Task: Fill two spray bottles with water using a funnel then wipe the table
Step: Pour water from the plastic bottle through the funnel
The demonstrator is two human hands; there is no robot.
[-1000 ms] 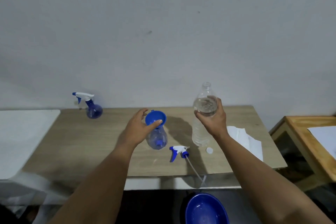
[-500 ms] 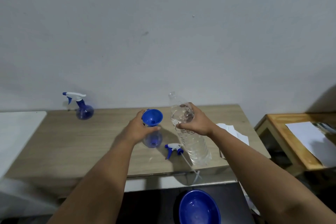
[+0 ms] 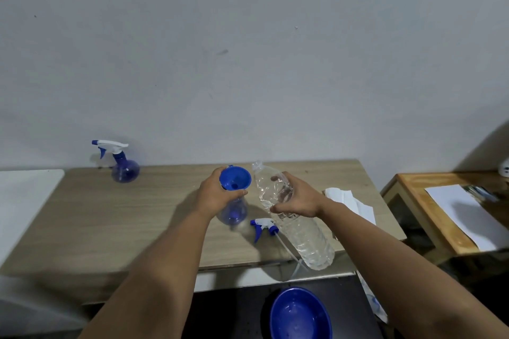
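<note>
At centre frame an open spray bottle stands on the table. It is a round, bulbous flask of clear blue-tinted plastic, and a glossy blue funnel sits in its neck, its wide cone facing up with a small tab at the far rim. The left hand curls round the bottle's neck just under the funnel, thumb across the near side.

Just right of the funnel, the right hand grips a water bottle of thin, crinkled clear plastic round its upper body. The bottle is uncapped and tilted, its mouth up and toward the funnel rim, its base low toward the table's front edge. Whether any water is running out cannot be told.

Below the two bottles lies a loose trigger head, white and blue, with a thin pale tube trailing toward the front edge, partly behind the water bottle.

At the left rear of the table a second spray bottle stands upright by the wall, the same blue round shape with its white trigger fitted. A folded white cloth or tissue lies at the right, partly hidden by the right forearm.

The tabletop is matt, pale wood-grain laminate. Below it, at the frame's bottom, sits a shiny blue bowl.
</note>
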